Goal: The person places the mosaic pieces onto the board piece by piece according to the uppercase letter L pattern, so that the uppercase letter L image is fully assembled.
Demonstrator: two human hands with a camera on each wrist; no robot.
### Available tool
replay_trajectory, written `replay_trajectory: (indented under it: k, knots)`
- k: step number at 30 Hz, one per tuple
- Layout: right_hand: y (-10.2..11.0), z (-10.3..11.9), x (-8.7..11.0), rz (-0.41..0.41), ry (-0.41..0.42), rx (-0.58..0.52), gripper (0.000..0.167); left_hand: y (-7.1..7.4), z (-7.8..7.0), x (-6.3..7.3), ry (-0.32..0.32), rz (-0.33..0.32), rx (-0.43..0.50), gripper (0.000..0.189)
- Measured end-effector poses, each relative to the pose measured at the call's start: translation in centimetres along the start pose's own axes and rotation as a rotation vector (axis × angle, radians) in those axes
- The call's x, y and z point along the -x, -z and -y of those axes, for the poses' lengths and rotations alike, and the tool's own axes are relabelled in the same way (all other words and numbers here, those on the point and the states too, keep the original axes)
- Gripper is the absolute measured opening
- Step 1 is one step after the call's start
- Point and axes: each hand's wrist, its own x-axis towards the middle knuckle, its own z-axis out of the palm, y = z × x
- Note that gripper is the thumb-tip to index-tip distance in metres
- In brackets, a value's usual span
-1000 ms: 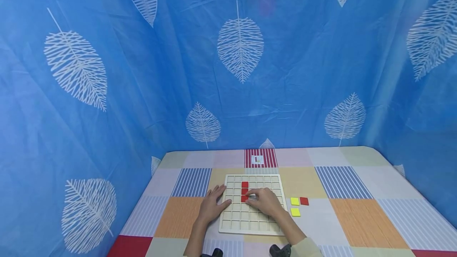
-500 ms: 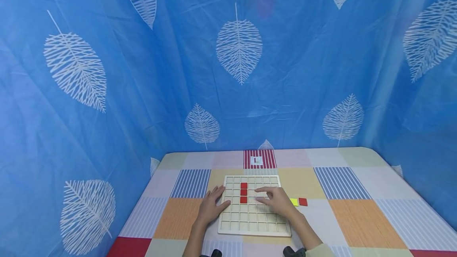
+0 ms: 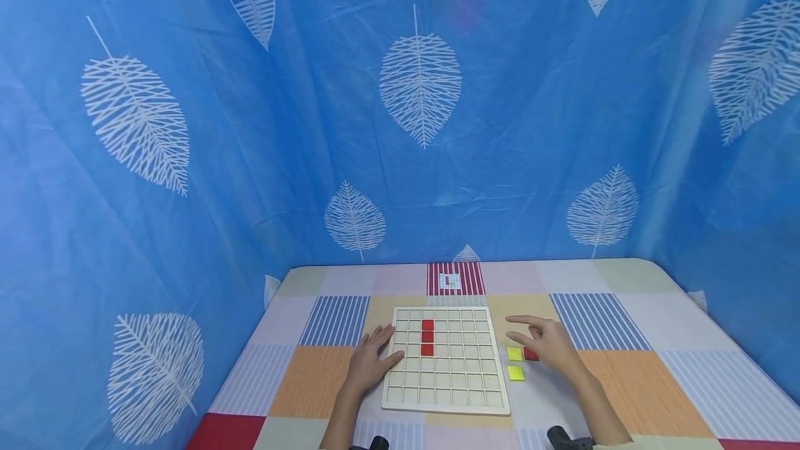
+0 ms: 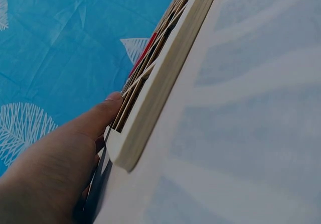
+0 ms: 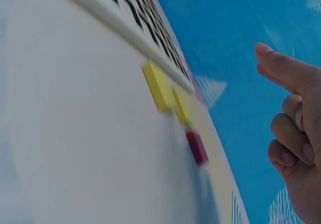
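A cream grid board (image 3: 450, 398) lies on the table, with a column of three red square tiles (image 3: 428, 337) set in its upper cells. My left hand (image 3: 370, 362) rests at the board's left edge, fingers spread and thumb on the rim; the left wrist view shows the thumb touching the board frame (image 4: 145, 118). Right of the board, my right hand (image 3: 550, 346) hovers with thumb and forefinger apart, holding nothing. Beneath and beside it lie two yellow tiles (image 3: 515, 373) and a loose red tile (image 3: 530, 354), partly hidden by the hand. The right wrist view shows this red tile (image 5: 197, 147) apart from the fingers.
A small card with a printed grid pattern (image 3: 450, 281) lies beyond the board on the patchwork tablecloth (image 3: 631, 387). A blue curtain (image 3: 500, 123) with white leaf shapes stands behind the table and along its sides.
My right hand has let go of the lowest red tile in the column and moved right, off the board, to above the loose tiles. The left hand has stayed in place.
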Motion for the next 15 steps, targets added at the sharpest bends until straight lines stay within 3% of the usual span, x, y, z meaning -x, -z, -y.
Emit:
replay_trajectory:
  k: [6,10,15]
  knots:
    - [2.1,-2.9,1.3,0.030,-0.102,0.025,0.039,-0.1,0.0,0.0,0.009,-0.003,-0.006,0.061]
    - [2.2,-4.0,1.9,0.116,-0.216,0.041,0.045,-0.1,0.1,0.0,0.016,-0.003,-0.001,0.061]
    - [1.9,-4.5,2.3,0.168,-0.271,0.074,0.042,-0.2,0.1,0.0,0.012,-0.007,-0.004,0.061]
